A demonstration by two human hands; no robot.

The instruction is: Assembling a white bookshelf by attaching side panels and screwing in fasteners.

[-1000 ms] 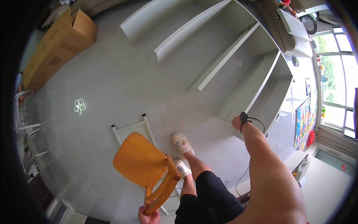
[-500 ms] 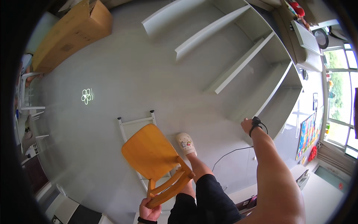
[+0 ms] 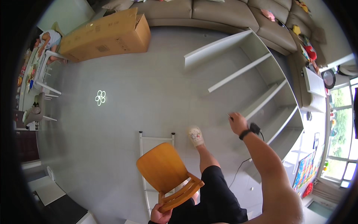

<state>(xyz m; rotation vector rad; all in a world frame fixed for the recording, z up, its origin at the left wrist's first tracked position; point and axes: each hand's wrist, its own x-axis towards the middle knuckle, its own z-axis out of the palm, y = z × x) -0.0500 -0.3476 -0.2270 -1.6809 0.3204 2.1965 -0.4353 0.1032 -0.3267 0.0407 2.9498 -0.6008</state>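
Observation:
My left hand (image 3: 161, 215) grips the top of the backrest of a small wooden chair (image 3: 161, 166), which hangs tilted in front of my legs with its orange-brown seat facing up. My right hand (image 3: 238, 124) is stretched out ahead, closed round a small thin dark object (image 3: 231, 118); only its tip shows, so its kind is unclear. Beside that hand, a white shelf unit (image 3: 238, 74) lies on the floor, its boards standing up. Partly behind the chair is a white metal frame (image 3: 156, 138) with black end caps, like a step ladder.
A long cardboard box (image 3: 108, 39) lies at the far left, before a brown sofa (image 3: 167, 13). A person (image 3: 50, 40) is at a table on the left. A dark cable (image 3: 238, 170) trails from near my right wrist. One of my feet wears a pale clog (image 3: 195, 136).
The view has shifted, bringing in more of the sofa and box. My right hand has turned and moved off the shelf's near board, and the thin object now shows. My left hand keeps the chair.

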